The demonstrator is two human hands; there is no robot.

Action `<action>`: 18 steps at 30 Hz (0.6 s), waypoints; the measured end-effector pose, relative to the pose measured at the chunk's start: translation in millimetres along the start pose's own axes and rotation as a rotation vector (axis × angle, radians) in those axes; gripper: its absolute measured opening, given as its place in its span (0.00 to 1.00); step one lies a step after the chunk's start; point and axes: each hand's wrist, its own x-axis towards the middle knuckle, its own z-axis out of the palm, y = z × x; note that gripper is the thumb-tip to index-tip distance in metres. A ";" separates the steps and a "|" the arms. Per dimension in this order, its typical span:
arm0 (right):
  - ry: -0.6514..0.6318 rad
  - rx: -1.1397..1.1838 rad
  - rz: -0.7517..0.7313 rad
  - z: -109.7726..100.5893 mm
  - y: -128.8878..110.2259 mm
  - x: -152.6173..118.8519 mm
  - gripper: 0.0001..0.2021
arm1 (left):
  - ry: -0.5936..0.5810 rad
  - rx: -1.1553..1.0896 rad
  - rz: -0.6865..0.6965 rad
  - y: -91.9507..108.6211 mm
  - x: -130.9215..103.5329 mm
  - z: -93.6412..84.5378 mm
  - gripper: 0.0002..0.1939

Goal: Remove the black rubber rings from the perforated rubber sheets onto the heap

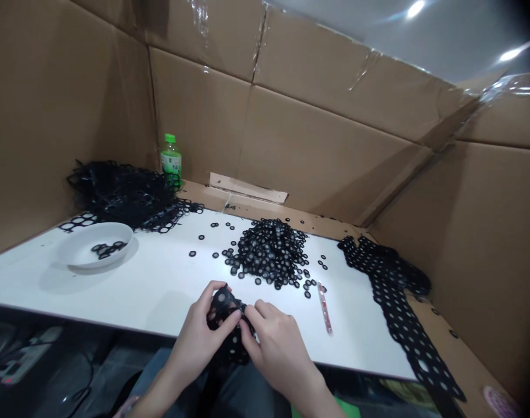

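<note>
Both my hands are at the table's front edge, closed on a folded black sheet with pale round dots [233, 347]. My left hand [199, 325] grips its left side, the thumb across the near face. From the other side my right hand [273, 332] pinches the sheet between thumb and fingers; its fingertips are close to the left thumb. The lower part hangs over my lap. Just beyond the hands is a heap of small black rings with pale centres [271, 252]. Whether a loose ring is between my fingertips is hidden.
A white bowl [67, 247] with several black pieces stands left. Behind it are a tangle of black perforated scraps [125, 194] and a green-capped bottle [171, 162]. Right lie a narrow red-and-clear strip [324, 309] and more dotted black sheets [399, 307]. Cardboard walls surround the white table [160, 290].
</note>
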 end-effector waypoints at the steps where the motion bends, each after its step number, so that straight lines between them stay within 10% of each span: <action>1: -0.005 0.018 0.017 -0.5 0.1 -0.3 0.05 | -0.005 0.017 0.007 0.1 -0.4 0.0 0.17; 11: -0.172 0.840 0.147 -4.2 8.9 1.8 0.16 | -0.091 -0.095 0.003 -2.0 -8.0 0.2 0.18; 18: 0.592 0.802 0.473 4.9 86.9 22.4 0.19 | -0.046 -0.234 -0.164 -1.3 -10.9 -5.7 0.21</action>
